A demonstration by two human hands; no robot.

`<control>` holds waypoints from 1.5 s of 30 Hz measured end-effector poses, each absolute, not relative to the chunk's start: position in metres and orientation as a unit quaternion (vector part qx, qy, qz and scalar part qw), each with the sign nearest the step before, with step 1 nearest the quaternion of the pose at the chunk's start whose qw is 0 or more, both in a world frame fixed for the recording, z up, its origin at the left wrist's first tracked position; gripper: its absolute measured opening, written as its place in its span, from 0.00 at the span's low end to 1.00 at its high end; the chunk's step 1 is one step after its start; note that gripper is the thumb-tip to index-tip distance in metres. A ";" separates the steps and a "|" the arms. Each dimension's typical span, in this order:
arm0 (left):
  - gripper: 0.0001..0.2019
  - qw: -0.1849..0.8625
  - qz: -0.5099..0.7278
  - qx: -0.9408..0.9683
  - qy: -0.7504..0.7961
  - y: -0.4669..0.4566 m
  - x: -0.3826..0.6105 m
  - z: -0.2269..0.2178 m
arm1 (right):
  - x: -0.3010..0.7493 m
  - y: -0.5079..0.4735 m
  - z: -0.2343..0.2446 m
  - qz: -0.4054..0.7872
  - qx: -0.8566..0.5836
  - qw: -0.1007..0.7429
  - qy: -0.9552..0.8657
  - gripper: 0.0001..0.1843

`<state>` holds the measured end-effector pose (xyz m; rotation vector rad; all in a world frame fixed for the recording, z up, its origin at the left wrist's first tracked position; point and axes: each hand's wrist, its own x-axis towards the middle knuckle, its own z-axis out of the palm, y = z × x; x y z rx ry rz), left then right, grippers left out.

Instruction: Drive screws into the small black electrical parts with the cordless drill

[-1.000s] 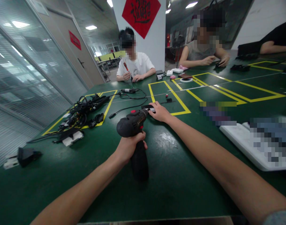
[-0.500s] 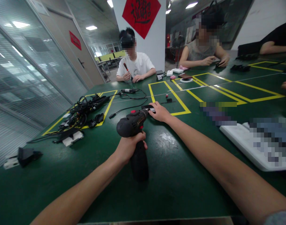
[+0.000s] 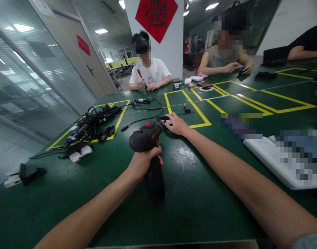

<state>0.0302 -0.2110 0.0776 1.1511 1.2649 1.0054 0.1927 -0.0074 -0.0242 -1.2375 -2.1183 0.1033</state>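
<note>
My left hand (image 3: 146, 162) is wrapped round the grip of a black cordless drill (image 3: 147, 136) with red details. The drill stands upright over the table, its chuck pointing away from me. Past the chuck, my right hand (image 3: 176, 123) is closed on a small black and light-coloured part (image 3: 168, 121), partly hidden under the fingers. The drill's tip meets or nearly meets that part; whether they touch I cannot tell. Just beyond the right hand lie a small black piece (image 3: 187, 111) and a tiny red item (image 3: 184, 106).
A tangle of black cables and adapters (image 3: 92, 121) covers the left of the green table (image 3: 200, 211). A black and white device (image 3: 25, 173) sits nearer me. At right is a white tray (image 3: 264, 160) with blurred contents. A co-worker (image 3: 150, 71) opposite holds a red-handled tool; another person (image 3: 226, 58) sits right.
</note>
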 end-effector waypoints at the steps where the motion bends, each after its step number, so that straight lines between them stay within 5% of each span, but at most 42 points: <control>1: 0.09 0.547 0.424 0.486 0.533 -0.211 0.030 0.077 | 0.193 -0.007 -0.024 0.039 -0.474 0.336 -0.813 0.27; 45: 0.08 0.539 0.419 0.495 0.538 -0.211 0.029 0.077 | 0.192 -0.010 -0.022 0.041 -0.476 0.332 -0.813 0.26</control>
